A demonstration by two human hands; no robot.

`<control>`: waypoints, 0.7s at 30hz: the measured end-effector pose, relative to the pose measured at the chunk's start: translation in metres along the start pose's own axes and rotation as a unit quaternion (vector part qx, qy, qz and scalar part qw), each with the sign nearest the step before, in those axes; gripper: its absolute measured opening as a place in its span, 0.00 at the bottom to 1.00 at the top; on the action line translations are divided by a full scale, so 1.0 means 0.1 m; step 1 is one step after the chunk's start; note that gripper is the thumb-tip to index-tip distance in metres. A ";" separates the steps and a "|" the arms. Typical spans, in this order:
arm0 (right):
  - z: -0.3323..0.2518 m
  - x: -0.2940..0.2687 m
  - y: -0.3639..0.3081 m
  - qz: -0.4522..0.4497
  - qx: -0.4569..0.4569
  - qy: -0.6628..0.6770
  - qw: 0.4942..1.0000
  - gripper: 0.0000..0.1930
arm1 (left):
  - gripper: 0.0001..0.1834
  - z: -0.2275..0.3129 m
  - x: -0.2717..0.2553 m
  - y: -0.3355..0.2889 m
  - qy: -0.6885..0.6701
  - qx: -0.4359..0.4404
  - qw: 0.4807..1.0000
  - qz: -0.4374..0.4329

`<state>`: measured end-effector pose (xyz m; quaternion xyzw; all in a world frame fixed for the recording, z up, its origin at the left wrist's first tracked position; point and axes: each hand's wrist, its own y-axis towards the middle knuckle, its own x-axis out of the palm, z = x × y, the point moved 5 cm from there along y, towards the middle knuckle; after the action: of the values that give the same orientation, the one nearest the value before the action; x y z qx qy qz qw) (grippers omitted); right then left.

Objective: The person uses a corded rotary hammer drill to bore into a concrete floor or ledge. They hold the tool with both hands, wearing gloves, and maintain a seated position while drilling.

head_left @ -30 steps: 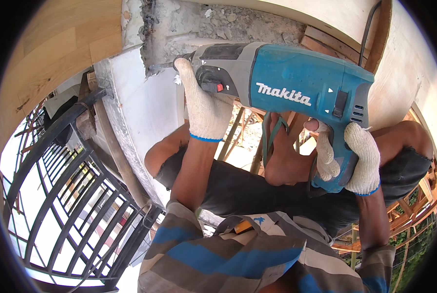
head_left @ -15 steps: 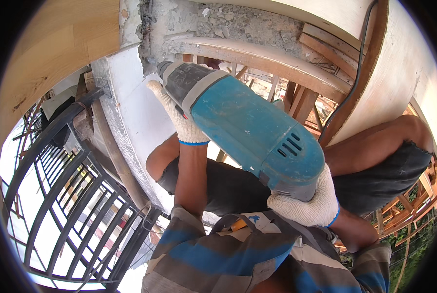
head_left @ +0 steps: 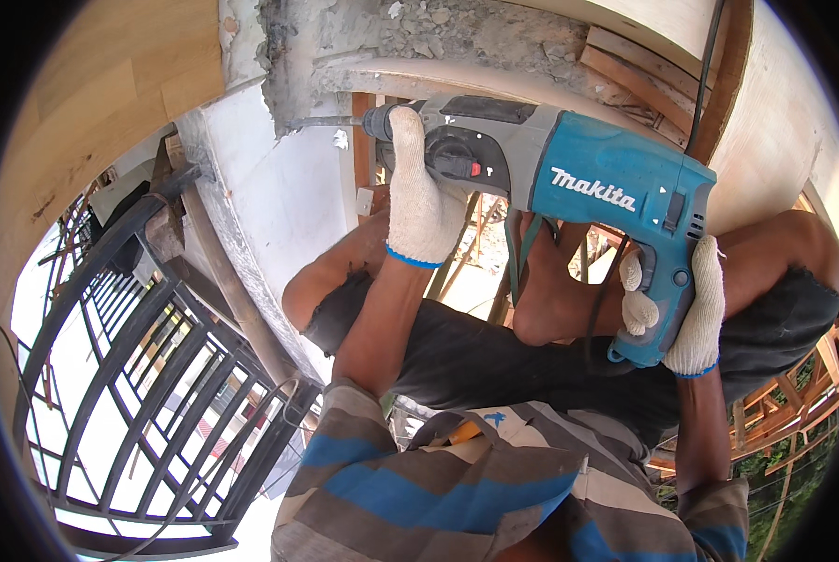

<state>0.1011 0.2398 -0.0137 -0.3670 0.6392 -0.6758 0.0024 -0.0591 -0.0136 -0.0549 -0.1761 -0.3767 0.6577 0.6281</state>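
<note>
A teal and grey rotary hammer drill (head_left: pixel 583 173) lies sideways across the view above my legs, its chuck end to the left. My right hand (head_left: pixel 696 309), in a knitted white glove, wraps round the rear grip, with fingers by the trigger. My gloved left hand (head_left: pixel 419 201) holds the front of the body just behind the chuck, thumb up along its near side. From the chuck a thin metal bit (head_left: pixel 326 121) reaches left to the broken edge of a grey concrete post (head_left: pixel 293 80). Whether its tip touches the concrete I cannot tell.
A white wall face (head_left: pixel 293 173) stands below the bit. Rough rubble (head_left: pixel 475 42) and wooden boards (head_left: pixel 639 80) lie beyond the drill. A black cable (head_left: pixel 705 84) runs up at the right. Dark metal railing (head_left: pixel 148 375) fills the lower left, with open drops around it.
The drill has swung from pointing away and left to lying nearly level, its side and bit now showing. My right hand moved right and up; my left hand moved right.
</note>
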 end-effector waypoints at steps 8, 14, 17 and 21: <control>-0.20 0.16 -0.23 0.007 -0.056 -0.078 0.995 0.38 | 0.45 0.02 0.02 -0.09 -0.071 -0.014 0.996 -0.044; -0.15 0.28 -0.28 0.001 -0.081 -0.131 0.988 0.39 | 0.45 0.12 -0.04 -0.09 -0.081 0.006 0.997 -0.008; -0.09 0.37 -0.18 0.005 -0.062 -0.132 0.989 0.38 | 0.42 0.26 0.02 -0.09 -0.095 0.046 0.994 0.001; 0.01 0.46 -0.13 -0.016 -0.032 -0.089 0.995 0.36 | 0.39 0.13 -0.14 0.01 -0.145 0.015 0.989 0.017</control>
<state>0.0735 0.2195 0.0199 -0.4353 0.6520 -0.6198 0.0368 -0.0672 -0.0303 -0.0508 -0.0759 -0.4506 0.6922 0.5586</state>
